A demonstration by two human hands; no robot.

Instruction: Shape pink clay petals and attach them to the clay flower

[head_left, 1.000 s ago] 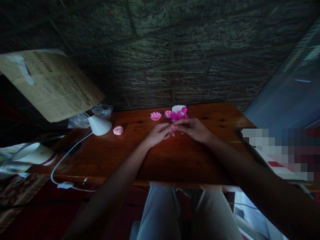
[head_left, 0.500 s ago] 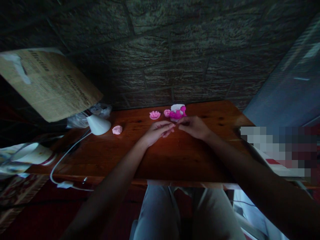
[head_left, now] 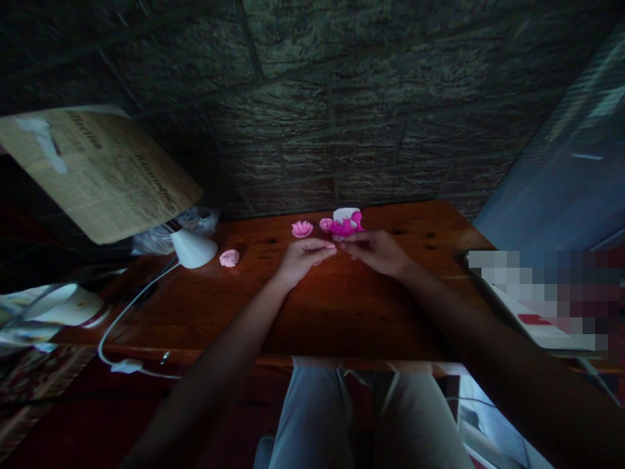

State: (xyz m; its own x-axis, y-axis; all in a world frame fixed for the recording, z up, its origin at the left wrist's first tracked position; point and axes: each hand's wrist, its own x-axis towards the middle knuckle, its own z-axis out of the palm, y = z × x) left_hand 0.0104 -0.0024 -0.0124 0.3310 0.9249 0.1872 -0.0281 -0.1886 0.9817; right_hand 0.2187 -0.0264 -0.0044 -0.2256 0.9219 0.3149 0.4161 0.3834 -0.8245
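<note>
Over the wooden table, my left hand [head_left: 303, 258] pinches a small pink piece [head_left: 332, 247] between thumb and fingertips. Just to its right, my right hand [head_left: 375, 251] has its fingers drawn together in a pinch; anything between them is too small to make out. The fingertips of both hands are close together. Beyond them sit a pink petalled flower shape [head_left: 302, 228], a smaller pink rounded piece [head_left: 325, 225] and bright magenta pieces [head_left: 346, 227] against a white block [head_left: 346, 213]. A rough pale pink lump [head_left: 229, 258] lies farther left.
A lamp with a newsprint-patterned shade [head_left: 107, 172] and white base [head_left: 194, 249] stands at the left, its white cord [head_left: 108, 329] hanging over the table's [head_left: 322, 319] front edge. A clear plastic bag [head_left: 151, 240] is behind it. The stone wall [head_left: 303, 117] borders the back.
My left fingers have closed together, and the small pink piece now shows at their tips. My right hand has shifted slightly left. The view has tilted up a little.
</note>
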